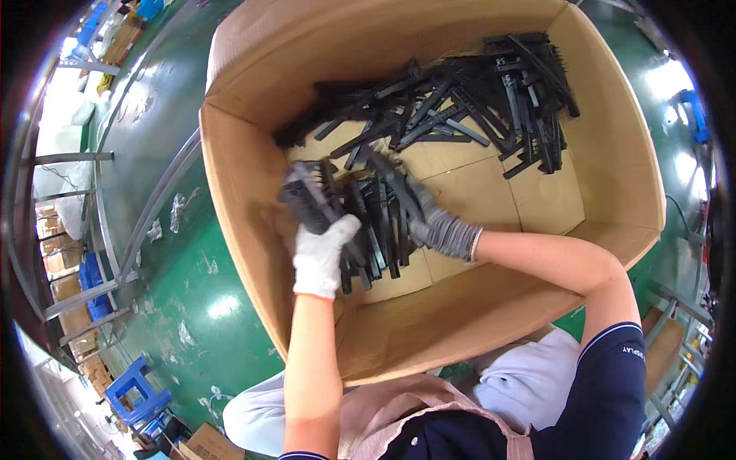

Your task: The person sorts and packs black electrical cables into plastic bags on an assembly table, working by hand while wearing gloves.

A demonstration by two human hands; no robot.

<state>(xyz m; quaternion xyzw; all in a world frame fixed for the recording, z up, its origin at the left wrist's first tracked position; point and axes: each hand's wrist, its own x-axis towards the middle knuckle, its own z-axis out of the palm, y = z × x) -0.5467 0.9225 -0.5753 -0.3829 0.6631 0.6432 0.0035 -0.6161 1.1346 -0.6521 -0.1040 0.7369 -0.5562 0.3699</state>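
Observation:
My left hand (318,257), in a white glove, is closed around a small bunch of black plastic strips (308,201) with comb-like teeth along one side. My right hand (445,228), in a grey glove and slightly blurred, grips a long black strip (395,182) that slants up and to the left. Between and below the hands, several dark strips (386,226) lie side by side in the near left part of a large cardboard box (491,192). Their exact kind is unclear.
A loose, tangled heap of similar black strips (448,103) covers the far side of the box floor. The tall box walls (249,195) surround both hands. Outside, a blue stool (138,391) and metal racks (88,295) stand on the green floor (222,268) at left.

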